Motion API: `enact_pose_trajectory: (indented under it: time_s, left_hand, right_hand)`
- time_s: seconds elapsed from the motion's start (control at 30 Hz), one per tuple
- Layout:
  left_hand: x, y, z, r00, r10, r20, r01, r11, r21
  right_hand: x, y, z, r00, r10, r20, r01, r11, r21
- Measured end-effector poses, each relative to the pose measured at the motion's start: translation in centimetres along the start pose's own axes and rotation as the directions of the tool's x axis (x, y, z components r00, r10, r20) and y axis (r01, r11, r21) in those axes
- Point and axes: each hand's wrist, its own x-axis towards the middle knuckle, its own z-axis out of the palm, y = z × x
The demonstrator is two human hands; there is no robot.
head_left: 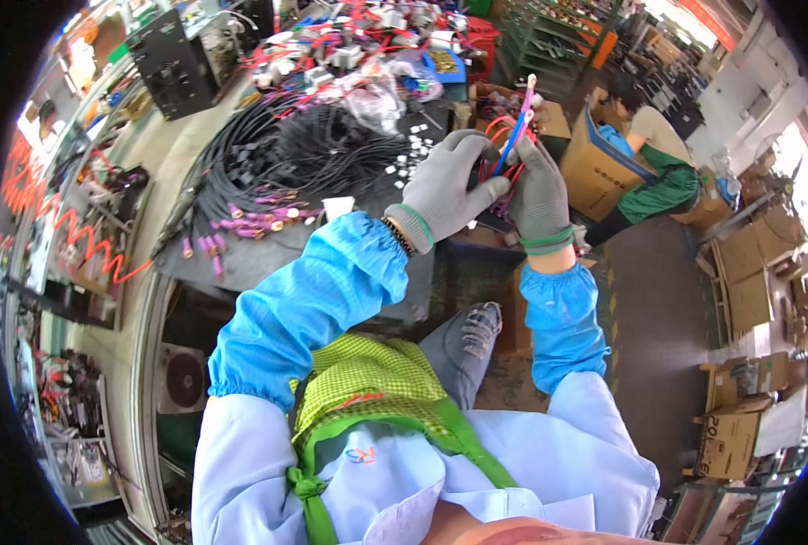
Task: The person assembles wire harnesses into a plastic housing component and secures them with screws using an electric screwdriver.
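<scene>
Both my hands wear grey knitted gloves and are raised at the right edge of the table. My left hand (448, 182) is closed, its thumb and fingertips on a small bunch of red and blue wires (512, 145). From the other side my right hand (540, 193) wraps its fingers around the same bunch. The wires point up and away, with a pinkish, terminal-like end at the top. Their lower part is hidden behind my fingers. Left of my hands lies a thick bundle of black cables (277, 150), with purple-sleeved metal ends (254, 218) toward me.
White connectors (410, 156) are scattered beside the cables. A heap of red wires and white connectors (359, 41) and a blue bin (443, 65) stand farther back. At the right a co-worker (654, 136) bends over a large cardboard box (599, 168). Stacked cartons (731, 445) line the right side.
</scene>
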Motion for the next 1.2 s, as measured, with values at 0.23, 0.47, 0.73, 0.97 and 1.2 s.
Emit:
enact_pose_trajectory:
  time_s: [0.23, 0.47, 0.73, 0.97, 1.2]
  left_hand:
    - [-2.8, 2.0, -9.2, 0.982, 0.021, -0.187, 0.018, 0.978, 0.206]
    - [-4.4, -0.1, -17.1, 0.977, -0.173, -0.127, 0.171, 0.985, -0.025]
    - [-5.8, -9.7, -16.1, 0.968, -0.161, -0.192, 0.167, 0.986, 0.018]
    - [-5.2, -12.7, -18.3, 0.945, 0.021, -0.325, -0.002, 0.998, 0.058]
    - [-5.4, -10.9, -21.2, 0.955, -0.267, -0.128, 0.198, 0.897, -0.396]
  right_hand:
    - [-3.2, -1.9, 8.5, 0.977, 0.072, 0.2, -0.084, 0.995, 0.053]
    - [-1.1, 0.8, 14.7, 0.942, -0.025, 0.336, 0.064, 0.992, -0.105]
    - [4.9, 6.5, 16.9, 0.865, -0.179, 0.469, 0.443, 0.713, -0.544]
    - [9.6, 9.9, 18.6, 0.788, -0.208, 0.579, 0.558, 0.638, -0.53]
    - [9.8, 8.9, 19.3, 0.774, -0.355, 0.525, 0.62, 0.595, -0.512]
